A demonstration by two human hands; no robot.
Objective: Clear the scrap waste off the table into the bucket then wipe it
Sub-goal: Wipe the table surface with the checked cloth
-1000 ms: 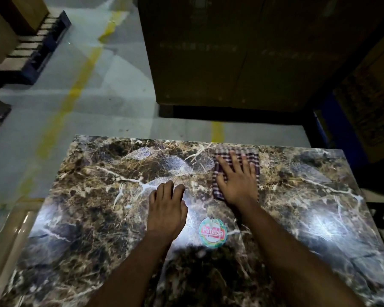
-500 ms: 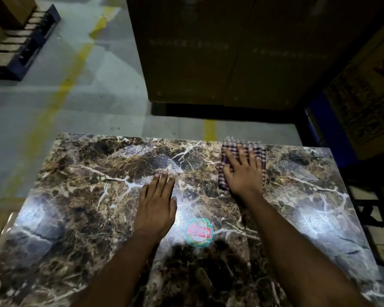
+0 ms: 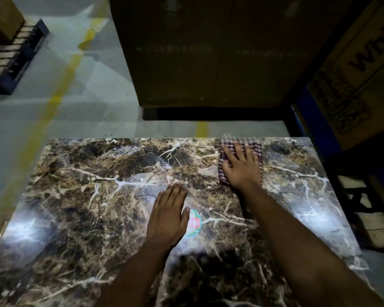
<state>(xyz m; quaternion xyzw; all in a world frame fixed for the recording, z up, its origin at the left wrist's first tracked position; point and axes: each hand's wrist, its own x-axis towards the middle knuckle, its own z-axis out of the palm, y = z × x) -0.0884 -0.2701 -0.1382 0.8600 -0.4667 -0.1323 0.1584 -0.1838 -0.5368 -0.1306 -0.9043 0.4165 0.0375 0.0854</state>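
1. Nearest the camera, two bare forearms reach forward over the table, a glossy brown marble-patterned top with white veins. Its near part runs out of view at the bottom, so the near edge cannot be seen.
2. The left half of the tabletop is bare, with a bright glare patch near the left edge; another glare patch lies toward the right edge. The left edge slants away over the grey floor, and the right edge slants beside a dark frame with pale slats.
3. The left hand lies palm down, flat on the marble near the middle of the top, fingers straight and close together, gripping nothing. Just to its right, partly hidden by the thumb side, is a round sticker in red, green and white.
4. Further on, the right arm stretches toward the far right part of the top. The right hand presses palm down on a checked cloth, fingers spread and extended over it, pinning it flat rather than clenching it.
5. The cloth lies right at the far edge of the table, its far fringe blurred and reaching the rim.
6. Beyond the far edge is a strip of open floor with a yellow line, then a large dark cardboard box. A printed carton stands to the far right, and a pallet at far left.
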